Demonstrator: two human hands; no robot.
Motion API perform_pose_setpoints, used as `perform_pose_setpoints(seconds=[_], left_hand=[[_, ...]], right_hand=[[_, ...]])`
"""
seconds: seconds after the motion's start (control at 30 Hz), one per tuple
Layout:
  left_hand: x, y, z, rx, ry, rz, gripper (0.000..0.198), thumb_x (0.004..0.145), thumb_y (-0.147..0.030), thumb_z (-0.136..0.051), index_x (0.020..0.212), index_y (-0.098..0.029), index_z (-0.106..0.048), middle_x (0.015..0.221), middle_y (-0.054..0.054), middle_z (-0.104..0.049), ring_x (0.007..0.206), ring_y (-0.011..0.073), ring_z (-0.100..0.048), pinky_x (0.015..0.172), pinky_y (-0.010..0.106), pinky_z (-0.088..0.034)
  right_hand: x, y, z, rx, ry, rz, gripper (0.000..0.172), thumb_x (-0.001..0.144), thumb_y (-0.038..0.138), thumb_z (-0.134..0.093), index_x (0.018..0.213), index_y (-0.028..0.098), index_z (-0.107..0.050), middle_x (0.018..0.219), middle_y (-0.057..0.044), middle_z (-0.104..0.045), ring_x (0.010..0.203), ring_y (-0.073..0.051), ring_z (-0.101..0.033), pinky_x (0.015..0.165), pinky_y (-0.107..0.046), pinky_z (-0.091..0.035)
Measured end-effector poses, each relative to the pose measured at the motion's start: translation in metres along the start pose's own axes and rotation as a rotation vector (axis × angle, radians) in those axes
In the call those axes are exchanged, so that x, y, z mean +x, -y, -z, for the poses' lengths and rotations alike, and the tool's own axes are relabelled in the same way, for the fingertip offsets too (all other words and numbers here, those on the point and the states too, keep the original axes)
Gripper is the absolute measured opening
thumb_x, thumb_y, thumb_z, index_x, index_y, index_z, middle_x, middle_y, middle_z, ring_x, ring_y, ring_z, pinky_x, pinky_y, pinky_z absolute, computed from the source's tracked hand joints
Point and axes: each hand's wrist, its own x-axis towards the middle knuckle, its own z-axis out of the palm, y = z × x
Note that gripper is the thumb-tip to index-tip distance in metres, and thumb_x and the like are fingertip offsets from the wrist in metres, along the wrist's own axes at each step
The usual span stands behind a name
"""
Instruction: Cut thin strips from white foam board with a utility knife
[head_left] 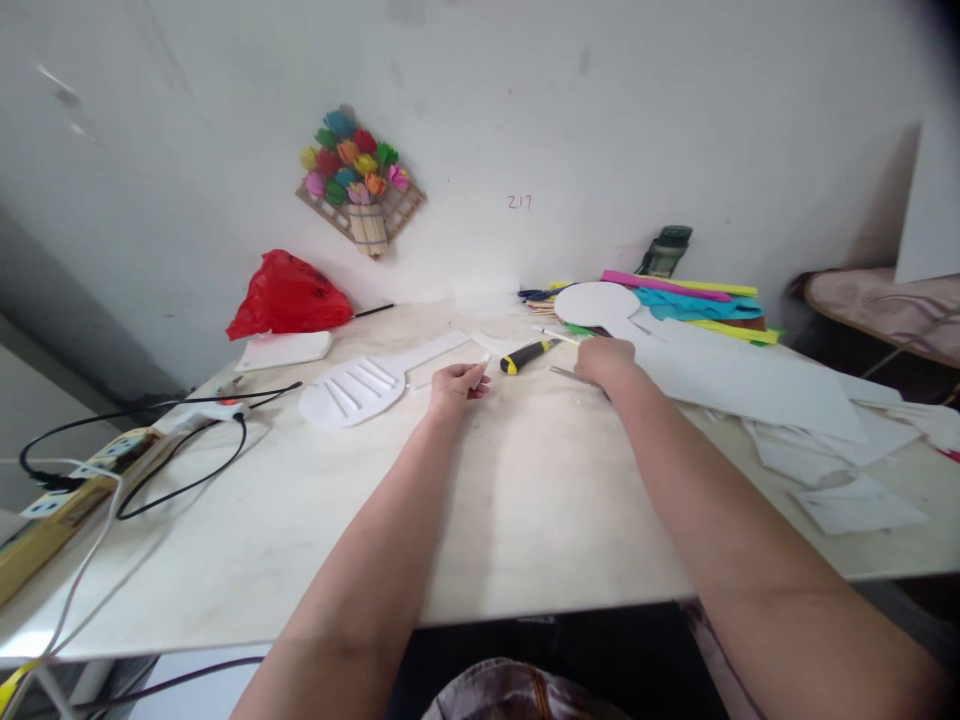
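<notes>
My left hand (459, 385) is closed in a pinch on a small white strip (485, 370), just above the tabletop. Further right, my right hand (606, 358) is closed around a thin metal tool that looks like scissors (568, 374); its blades stick out to the left and its handles are mostly hidden under the palm. Between the hands lies a black and yellow utility knife (526, 356). A thin white stick (556, 336) lies by the right knuckles. Left of my left hand, a white round paddle-shaped cutout (319, 405) lies flat, with several raised white strips on it.
White sheets (750, 385) and scraps (859, 503) spread over the right side. Coloured crepe paper (697, 303) and a white disc (596, 303) sit at the back. A red plastic bag (289, 295) stands back left. A power strip (82, 490) with cords runs along the left edge.
</notes>
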Motion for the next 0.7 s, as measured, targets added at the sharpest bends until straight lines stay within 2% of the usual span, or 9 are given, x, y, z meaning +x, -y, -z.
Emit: perform_pose_setpoints(seconds=[0.13, 0.3, 0.37, 0.5, 0.63, 0.7], left_hand=[[0.003, 0.002, 0.003, -0.010, 0.018, 0.019, 0.032, 0.059, -0.036, -0.081, 0.065, -0.011, -0.064, 0.061, 0.005, -0.065, 0.047, 0.0080, -0.055, 0.050, 0.021, -0.046], [0.007, 0.006, 0.008, -0.042, 0.042, 0.029, 0.034, 0.058, -0.038, -0.081, 0.067, -0.011, -0.063, 0.064, 0.004, -0.066, 0.048, 0.0074, -0.055, 0.049, 0.020, -0.046], [0.009, 0.006, 0.010, -0.067, 0.046, 0.035, 0.035, 0.057, -0.038, -0.082, 0.069, -0.011, -0.063, 0.064, 0.005, -0.066, 0.047, 0.0071, -0.055, 0.048, 0.019, -0.046], [0.011, 0.007, 0.011, -0.101, 0.046, 0.037, 0.035, 0.057, -0.037, -0.082, 0.069, -0.010, -0.063, 0.065, 0.004, -0.066, 0.047, 0.0068, -0.056, 0.048, 0.019, -0.047], [0.012, 0.008, 0.015, -0.131, 0.046, 0.021, 0.036, 0.058, -0.037, -0.082, 0.072, -0.011, -0.063, 0.064, 0.003, -0.065, 0.049, 0.0071, -0.056, 0.049, 0.019, -0.047], [0.013, 0.008, 0.019, -0.150, 0.038, 0.016, 0.036, 0.058, -0.037, -0.082, 0.073, -0.011, -0.063, 0.064, 0.003, -0.065, 0.049, 0.0070, -0.056, 0.049, 0.019, -0.046]], right_hand=[[-0.007, -0.022, -0.006, -0.033, 0.115, -0.024, 0.043, 0.076, 0.046, -0.056, 0.105, 0.017, -0.067, 0.101, -0.019, -0.064, 0.097, -0.028, -0.061, 0.080, -0.042, -0.047], [-0.014, -0.019, -0.005, -0.143, 0.274, -0.039, 0.041, 0.072, 0.020, -0.058, 0.113, 0.014, -0.064, 0.115, -0.020, -0.060, 0.104, -0.029, -0.059, 0.080, -0.038, -0.048], [-0.019, -0.011, -0.002, -0.129, 0.286, -0.001, 0.043, 0.073, 0.017, -0.055, 0.115, 0.015, -0.063, 0.120, -0.018, -0.059, 0.105, -0.029, -0.059, 0.081, -0.036, -0.048], [-0.038, 0.021, -0.001, -0.057, 0.288, 0.221, 0.043, 0.073, 0.013, -0.052, 0.115, 0.016, -0.063, 0.119, -0.016, -0.060, 0.104, -0.029, -0.059, 0.083, -0.037, -0.048], [-0.060, 0.060, 0.000, -0.022, 0.129, 0.425, 0.039, 0.076, 0.011, -0.050, 0.112, 0.014, -0.064, 0.119, -0.020, -0.055, 0.109, -0.032, -0.055, 0.084, -0.038, -0.048], [-0.066, 0.071, 0.003, 0.000, 0.106, 0.430, 0.043, 0.076, 0.013, -0.051, 0.118, 0.015, -0.060, 0.120, -0.019, -0.054, 0.108, -0.030, -0.055, 0.086, -0.037, -0.047]])
